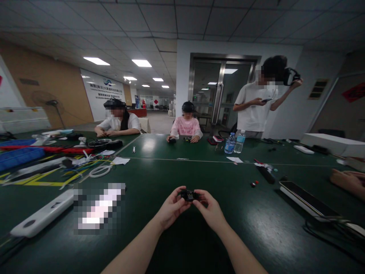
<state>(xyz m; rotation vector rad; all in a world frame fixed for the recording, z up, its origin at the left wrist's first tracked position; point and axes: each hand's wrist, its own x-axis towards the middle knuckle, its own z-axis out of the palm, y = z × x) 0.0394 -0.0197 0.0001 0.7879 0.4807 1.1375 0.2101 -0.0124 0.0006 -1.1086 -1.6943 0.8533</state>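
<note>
Between my two hands is a small black device [188, 195], held a little above the dark green table [194, 173]. It has a boxy shape with a greyish face, but its exact kind is too small to tell. My left hand [174, 207] pinches its left end between thumb and fingers. At the opposite end, the thumb and fingers of my right hand [209, 209] close on it too. My fingertips cover both ends of the device.
Left of me lie a white camera-like stick [45, 213], a blurred-out bright object [101, 207], cables [99, 171] and a blue tray [21, 156]. To the right are a phone-like slab [309, 199], small red-black pieces [254, 184] and water bottles [229, 144]. Other people are around the table.
</note>
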